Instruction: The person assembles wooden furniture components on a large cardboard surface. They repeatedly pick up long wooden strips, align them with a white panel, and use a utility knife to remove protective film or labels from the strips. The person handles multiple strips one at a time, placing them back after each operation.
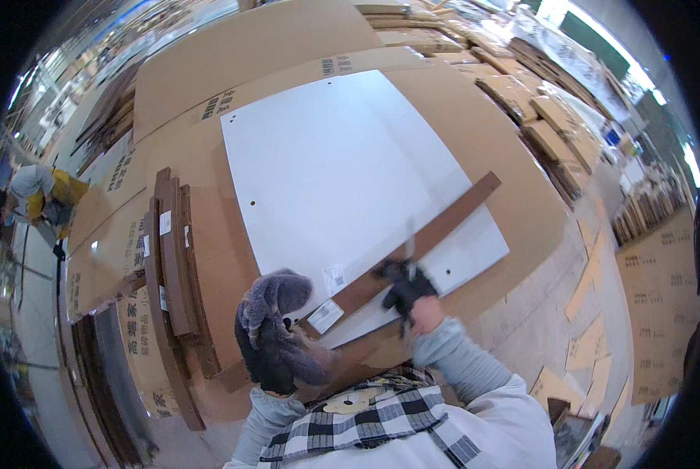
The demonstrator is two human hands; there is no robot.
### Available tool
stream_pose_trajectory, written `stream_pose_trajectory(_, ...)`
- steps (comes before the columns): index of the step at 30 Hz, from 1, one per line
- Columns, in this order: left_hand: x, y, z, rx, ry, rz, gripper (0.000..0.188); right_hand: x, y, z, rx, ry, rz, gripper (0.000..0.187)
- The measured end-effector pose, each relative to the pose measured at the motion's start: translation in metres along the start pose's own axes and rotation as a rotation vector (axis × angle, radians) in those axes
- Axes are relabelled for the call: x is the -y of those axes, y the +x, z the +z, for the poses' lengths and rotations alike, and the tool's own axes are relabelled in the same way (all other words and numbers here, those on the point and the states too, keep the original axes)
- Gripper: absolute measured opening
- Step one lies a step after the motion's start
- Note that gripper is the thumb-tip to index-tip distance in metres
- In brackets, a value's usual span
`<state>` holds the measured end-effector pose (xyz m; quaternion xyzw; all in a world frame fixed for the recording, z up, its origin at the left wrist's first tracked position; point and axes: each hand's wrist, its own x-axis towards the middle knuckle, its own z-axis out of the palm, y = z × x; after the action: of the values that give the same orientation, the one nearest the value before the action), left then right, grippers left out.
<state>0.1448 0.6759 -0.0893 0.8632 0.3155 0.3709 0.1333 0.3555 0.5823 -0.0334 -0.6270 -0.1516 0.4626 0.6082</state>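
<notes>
A large white panel with small dark holes lies on brown cardboard in front of me. Across its near right part rests a narrow brown strip, with a white label near its lower left end. My left hand, in a dark glove, grips a bunched grey-purple cloth by the panel's near left corner. My right hand, in a black glove, is closed at the strip's near edge. From it a thin pale tool points away across the strip; its kind is blurred.
Several brown strips lie stacked on the cardboard at the left. A person in yellow is at the far left. Flat packages are piled at the right, and cardboard scraps lie on the floor.
</notes>
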Motion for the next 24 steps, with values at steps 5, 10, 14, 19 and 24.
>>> stream_pose_trajectory(5, -0.026, 0.014, 0.104, 0.390, 0.009, 0.031, 0.049, -0.002, 0.132, -0.114, -0.171, -1.061, -0.769, 0.024)
stream_pose_trajectory(10, -0.058, 0.069, 0.136, 0.389, 0.005, 0.037, 0.049, -0.014, 0.162, -0.148, -0.142, -1.420, -0.654, 0.036)
stream_pose_trajectory(14, -0.034, 0.028, 0.097, 0.340, -0.085, -0.175, 0.048, 0.007, 0.137, -0.125, -0.174, -1.344, -0.499, 0.042)
stream_pose_trajectory(19, 0.020, -0.081, 0.021, -0.118, 0.320, -0.528, 0.047, -0.009, 0.159, -0.141, -0.157, -1.274, -0.465, 0.045)
stream_pose_trajectory(24, 0.080, -0.128, -0.060, -0.301, 0.392, -0.711, 0.042, 0.002, 0.162, -0.136, -0.142, -1.218, -0.351, 0.041)
